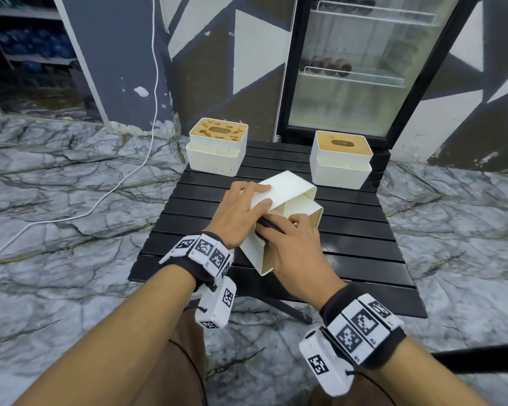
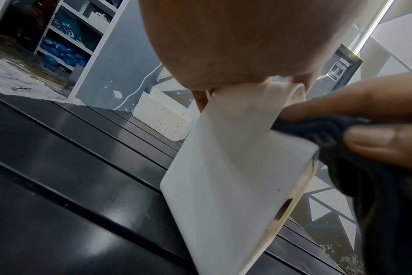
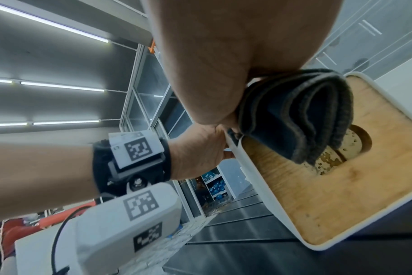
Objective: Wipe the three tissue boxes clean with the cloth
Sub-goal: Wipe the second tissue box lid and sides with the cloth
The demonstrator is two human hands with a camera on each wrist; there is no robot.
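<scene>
Three white tissue boxes with wooden lids are on a black slatted table. The one at back left has a stained lid and speckled sides; the one at back right stands upright. The third box is tipped on its side at mid-table. My left hand grips its white wall, fingers over the top. My right hand clutches a folded dark cloth and presses it against the box's rim. In the right wrist view the cloth hangs over the wooden lid.
A glass-door fridge stands right behind the table. A white cable runs across the marble floor at left. Shelving with blue packs is far left. A dark bar pokes in at lower right.
</scene>
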